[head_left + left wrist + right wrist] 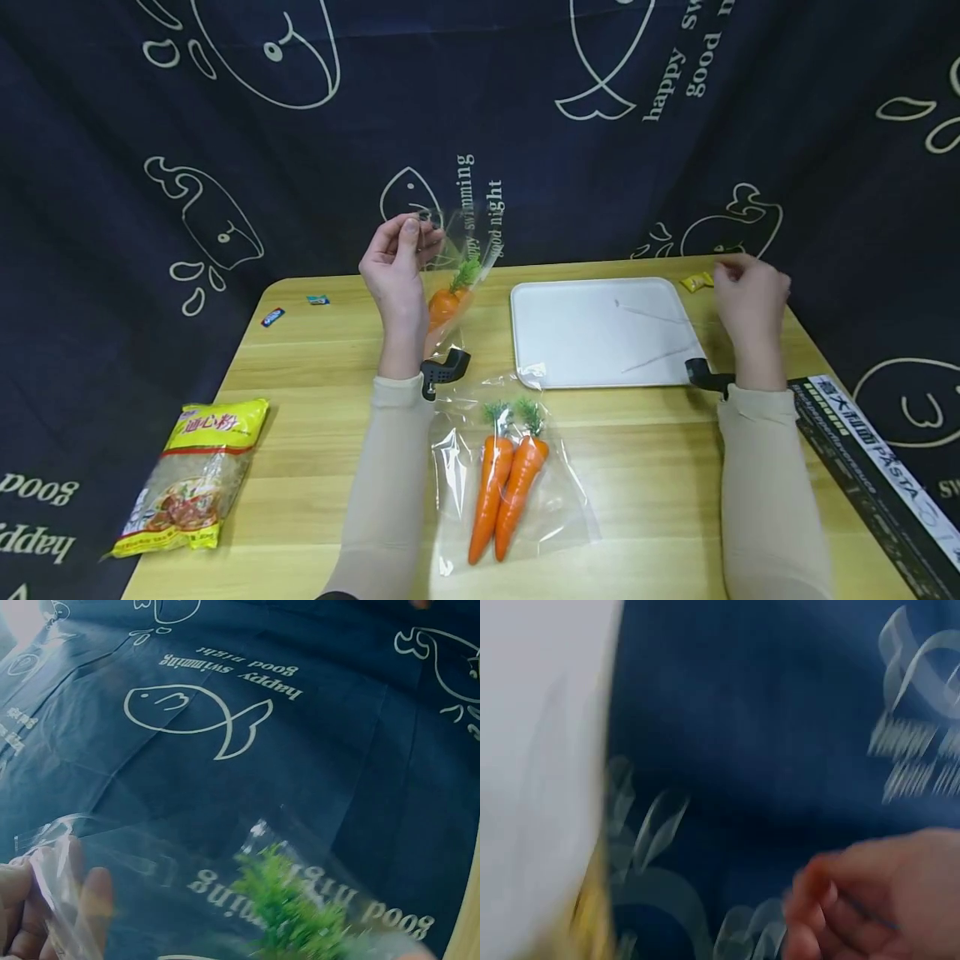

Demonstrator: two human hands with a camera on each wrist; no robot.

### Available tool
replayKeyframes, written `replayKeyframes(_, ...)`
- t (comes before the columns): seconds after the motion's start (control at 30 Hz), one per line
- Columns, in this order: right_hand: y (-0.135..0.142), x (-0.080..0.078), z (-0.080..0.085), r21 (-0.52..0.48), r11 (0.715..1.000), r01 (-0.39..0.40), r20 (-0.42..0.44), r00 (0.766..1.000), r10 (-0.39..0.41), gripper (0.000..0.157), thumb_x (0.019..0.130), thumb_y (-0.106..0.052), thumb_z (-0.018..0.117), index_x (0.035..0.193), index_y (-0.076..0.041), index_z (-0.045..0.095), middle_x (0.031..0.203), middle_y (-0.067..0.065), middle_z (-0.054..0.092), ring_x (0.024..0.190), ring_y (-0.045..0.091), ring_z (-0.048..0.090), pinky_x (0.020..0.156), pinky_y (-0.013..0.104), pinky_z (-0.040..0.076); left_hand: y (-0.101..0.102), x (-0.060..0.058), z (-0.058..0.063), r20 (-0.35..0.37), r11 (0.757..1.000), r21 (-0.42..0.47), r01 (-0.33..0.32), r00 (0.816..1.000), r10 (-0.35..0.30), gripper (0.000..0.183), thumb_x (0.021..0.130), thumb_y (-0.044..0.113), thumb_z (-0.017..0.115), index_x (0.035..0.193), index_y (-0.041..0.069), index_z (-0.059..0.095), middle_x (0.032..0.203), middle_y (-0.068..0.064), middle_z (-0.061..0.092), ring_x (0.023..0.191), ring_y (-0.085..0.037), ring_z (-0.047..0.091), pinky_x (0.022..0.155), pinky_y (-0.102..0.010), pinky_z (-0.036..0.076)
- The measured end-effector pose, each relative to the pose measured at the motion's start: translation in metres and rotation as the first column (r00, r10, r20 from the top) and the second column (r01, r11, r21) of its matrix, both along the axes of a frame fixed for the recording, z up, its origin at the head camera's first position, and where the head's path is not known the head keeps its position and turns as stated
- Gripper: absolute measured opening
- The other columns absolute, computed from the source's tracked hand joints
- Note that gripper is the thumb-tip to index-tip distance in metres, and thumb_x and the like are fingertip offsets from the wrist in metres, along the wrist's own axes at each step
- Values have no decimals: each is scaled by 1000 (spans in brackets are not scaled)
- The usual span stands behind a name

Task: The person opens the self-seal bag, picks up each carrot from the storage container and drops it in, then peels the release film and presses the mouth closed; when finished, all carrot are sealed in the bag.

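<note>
My left hand is raised above the table's far edge and pinches the top of a clear plastic bag. An orange carrot with a green top hangs inside it. Close up in the left wrist view, the leafy top shows through the film. At the right, my right hand is beside the white tray, fingers curled with nothing visible in them. The right wrist view shows that hand blurred. A second clear bag with two carrots lies flat between my forearms.
A pasta bag lies at the left and a long black pasta box along the right edge. Small wrapped candies sit at the back: blue, teal and yellow. A dark printed cloth hangs behind the table.
</note>
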State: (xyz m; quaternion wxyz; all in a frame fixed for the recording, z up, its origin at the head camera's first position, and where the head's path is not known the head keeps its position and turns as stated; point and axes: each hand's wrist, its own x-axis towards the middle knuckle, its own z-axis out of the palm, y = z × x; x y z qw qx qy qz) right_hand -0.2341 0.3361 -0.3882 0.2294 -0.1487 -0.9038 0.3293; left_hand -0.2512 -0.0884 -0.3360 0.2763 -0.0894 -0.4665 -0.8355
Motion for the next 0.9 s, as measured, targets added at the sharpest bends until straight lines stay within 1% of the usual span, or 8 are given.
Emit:
replayKeyframes(0.1, -58, -13, 19, -170, 947, -271, -92, 961, 259, 34, 101, -30, 58, 126, -9, 68, 116, 12, 70, 101, 15, 62, 92, 22, 44, -5, 5, 5, -8, 999, -50, -11, 1000, 10, 24, 90, 15, 71, 107, -2, 70, 93, -14, 74, 80, -24, 75, 81, -40, 63)
replayKeyframes(0.17, -97, -28, 24, -288, 824, -489, -129, 872, 472, 37, 99, -29, 62, 133, -14, 63, 127, 6, 68, 110, 10, 63, 92, 20, 51, -7, 8, 9, -21, 997, -76, -17, 1000, 16, 23, 90, 15, 71, 107, -1, 71, 94, -14, 74, 81, -25, 75, 82, -39, 62)
replayKeyframes(0.27, -142, -55, 17, -509, 466, -724, -190, 622, 760, 50, 101, -22, 60, 149, -21, 45, 149, 3, 52, 138, 16, 48, 117, 36, 38, -9, 12, 13, -39, 994, -111, -23, 999, 19, 24, 91, 15, 71, 107, -2, 70, 95, -15, 74, 82, -25, 75, 83, -39, 62)
replayKeyframes(0.37, -168, -72, 1, -669, 89, -738, -297, 375, 878, 64, 103, -13, 55, 158, -23, 25, 163, 5, 32, 152, 23, 27, 126, 50, 16, -8, 16, 14, -45, 991, -130, -6, 999, 0, 24, 90, 15, 72, 106, -3, 70, 94, -15, 75, 82, -26, 76, 83, -40, 62)
replayKeyframes(0.47, -183, -76, -13, -710, -122, -694, -406, 260, 876, 68, 102, -18, 57, 160, -18, 21, 163, 11, 30, 153, 29, 24, 126, 57, 9, -6, 19, 15, -45, 990, -140, 15, 999, -21, 22, 90, 14, 72, 105, -2, 71, 93, -14, 75, 81, -27, 76, 83, -42, 62)
replayKeyframes(0.57, -192, -72, -17, -687, -127, -716, -439, 270, 857, 71, 97, -35, 64, 156, -12, 32, 154, 12, 46, 145, 27, 40, 124, 57, 18, -6, 18, 16, -52, 991, -134, 20, 998, -28, 23, 91, 14, 72, 105, -4, 70, 92, -14, 74, 80, -27, 76, 81, -42, 63)
replayKeyframes(0.7, -196, -63, -10, -693, -14, -720, -412, 380, 828, 60, 98, -43, 60, 146, -8, 50, 139, 6, 62, 132, 20, 56, 120, 46, 33, -10, 18, 18, -55, 991, -130, 3, 998, -10, 21, 90, 13, 72, 104, -3, 70, 92, -16, 74, 80, -27, 76, 79, -42, 63)
replayKeyframes(0.9, -182, -47, 3, -603, 159, -782, -370, 451, 812, 48, 107, -36, 43, 148, -12, 48, 132, 7, 67, 118, 21, 66, 104, 31, 51, -19, 13, 13, 9, 981, -196, 14, 1000, -12, 22, 95, 16, 67, 107, -1, 66, 101, -18, 73, 85, -30, 76, 74, -42, 63)
